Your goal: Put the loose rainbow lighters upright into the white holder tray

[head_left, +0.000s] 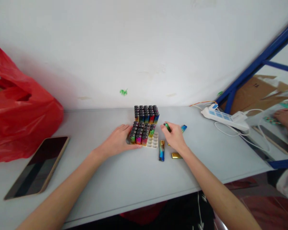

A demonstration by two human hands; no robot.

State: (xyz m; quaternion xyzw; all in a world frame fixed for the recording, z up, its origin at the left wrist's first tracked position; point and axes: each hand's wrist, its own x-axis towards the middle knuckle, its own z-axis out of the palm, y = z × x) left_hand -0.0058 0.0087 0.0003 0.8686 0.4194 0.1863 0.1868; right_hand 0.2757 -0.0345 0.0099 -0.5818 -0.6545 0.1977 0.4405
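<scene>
My left hand (120, 138) grips the left side of a white tray (154, 142), its thumb along the near edge. Upright lighters (139, 132) with black tops and shiny coloured bodies fill most of that tray; round holes show at its right side. Between the fingertips of my right hand (173, 134) is a green lighter (167, 127), held just right of the tray. Loose on the table near this hand lie a blue and gold lighter (161, 150), a gold lighter (176, 155) and a blue lighter (183, 128), the last two partly hidden by my hand and arm.
Behind the tray stands another block of upright lighters (147, 114). A phone (38, 166) and a red plastic bag (21, 111) are at left. To the right are a white power strip (224, 119) with cables, a blue metal frame (249, 70) and another person's hand (286, 115).
</scene>
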